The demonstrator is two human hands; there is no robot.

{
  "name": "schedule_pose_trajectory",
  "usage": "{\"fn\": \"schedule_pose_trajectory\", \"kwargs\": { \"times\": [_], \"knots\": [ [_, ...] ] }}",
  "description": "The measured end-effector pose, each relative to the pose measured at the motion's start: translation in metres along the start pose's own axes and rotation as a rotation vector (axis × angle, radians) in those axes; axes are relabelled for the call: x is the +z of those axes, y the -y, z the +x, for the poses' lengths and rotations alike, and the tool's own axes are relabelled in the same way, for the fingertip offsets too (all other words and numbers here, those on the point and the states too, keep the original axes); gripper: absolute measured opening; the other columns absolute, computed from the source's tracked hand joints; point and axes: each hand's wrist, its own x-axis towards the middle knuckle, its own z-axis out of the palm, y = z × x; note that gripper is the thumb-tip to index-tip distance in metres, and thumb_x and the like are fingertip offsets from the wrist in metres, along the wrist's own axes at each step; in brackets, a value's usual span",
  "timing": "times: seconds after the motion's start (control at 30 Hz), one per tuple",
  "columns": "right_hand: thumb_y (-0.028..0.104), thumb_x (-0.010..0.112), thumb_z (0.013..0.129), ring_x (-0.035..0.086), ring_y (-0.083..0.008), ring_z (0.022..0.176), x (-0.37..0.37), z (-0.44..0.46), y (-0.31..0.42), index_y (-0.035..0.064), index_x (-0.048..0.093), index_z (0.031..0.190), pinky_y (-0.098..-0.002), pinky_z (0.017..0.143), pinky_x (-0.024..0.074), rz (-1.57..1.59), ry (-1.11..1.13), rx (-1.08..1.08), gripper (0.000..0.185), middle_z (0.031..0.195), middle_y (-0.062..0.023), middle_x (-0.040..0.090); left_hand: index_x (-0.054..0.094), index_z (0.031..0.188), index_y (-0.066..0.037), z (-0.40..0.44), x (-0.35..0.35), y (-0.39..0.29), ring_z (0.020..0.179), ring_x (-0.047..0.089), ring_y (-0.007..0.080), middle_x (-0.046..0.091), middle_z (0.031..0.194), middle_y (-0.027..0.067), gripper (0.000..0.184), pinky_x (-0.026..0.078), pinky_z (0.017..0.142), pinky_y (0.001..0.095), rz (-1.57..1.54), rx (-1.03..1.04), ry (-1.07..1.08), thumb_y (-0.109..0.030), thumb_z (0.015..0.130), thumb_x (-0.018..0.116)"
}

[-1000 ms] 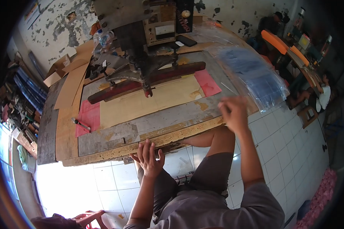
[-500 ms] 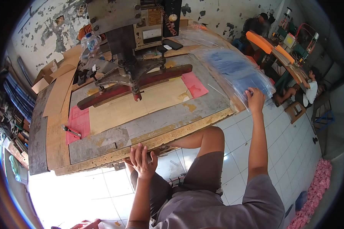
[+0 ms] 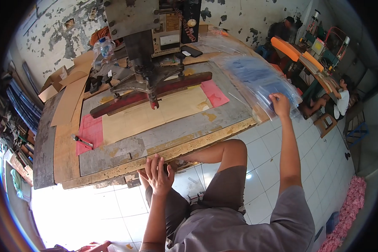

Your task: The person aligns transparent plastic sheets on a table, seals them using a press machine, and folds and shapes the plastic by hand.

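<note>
My right hand (image 3: 281,105) is at the near right corner of a stack of clear plastic sheets (image 3: 256,75), thumb and fingers pinched on a sheet's edge. The stack looks bluish and shiny. My left hand (image 3: 157,176) rests at the front edge of the worktable (image 3: 189,148), fingers spread and holding nothing. In front of me a press machine (image 3: 145,42) carries a long red-brown bar (image 3: 172,87) above a tan sheet (image 3: 155,115). Pink sheets (image 3: 214,93) show at both ends of the tan one.
A small red-handled tool (image 3: 82,142) lies on the left pink piece. Cardboard (image 3: 69,103), a plastic bottle (image 3: 103,48) and a dark phone (image 3: 192,51) sit farther back. Two people work at another table (image 3: 315,69) on the right. Pink material (image 3: 346,214) lines the floor.
The view has shifted slightly, so the press and table appear a little farther right. My right hand stays at the sheet corner, its fingers a bit lower; my left hand remains at the table edge.
</note>
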Motion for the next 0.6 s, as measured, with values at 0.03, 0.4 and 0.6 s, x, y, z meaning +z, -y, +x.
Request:
{"fn": "schedule_pose_trajectory", "kwargs": {
  "times": [0.03,0.4,0.6],
  "knots": [
    [0.03,0.073,0.096,0.072,-0.0296,0.096,-0.006,0.013,-0.007,0.003,0.078,0.095,-0.0404,0.087,0.0536,0.037,0.024,0.03,0.028,0.104,-0.013,0.076,0.056,0.142,-0.009,0.001,-0.001,0.0,0.149,0.041,0.0363,0.057,0.15,0.0097,0.056,0.002,0.127,0.0653,0.002,0.004,0.011,-0.023,0.09,0.071],
    [0.008,0.072,0.096,0.069,-0.0258,0.082,-0.113,-0.024,0.173,0.0017,0.07,0.102,-0.0347,0.077,0.0535,0.39,-0.546,-0.545,0.009,0.091,-0.0096,0.071,0.05,0.146,-0.01,0.004,-0.008,-0.007,0.15,0.038,0.04,0.053,0.154,0.0133,0.063,0.002,0.126,0.0671,-0.053,-0.041,0.04,-0.027,0.09,0.073],
    [0.009,0.078,0.079,0.072,-0.0202,0.085,-0.074,-0.206,0.275,0.0112,0.077,0.11,-0.0351,0.074,0.0553,0.644,-0.078,-0.962,0.032,0.105,-0.0044,0.075,0.026,0.162,-0.01,0.028,-0.055,-0.069,0.145,0.041,0.0456,0.042,0.157,0.0237,0.115,0.025,0.123,0.062,-0.635,-0.044,0.145,-0.032,0.071,0.093]
  ]
}}
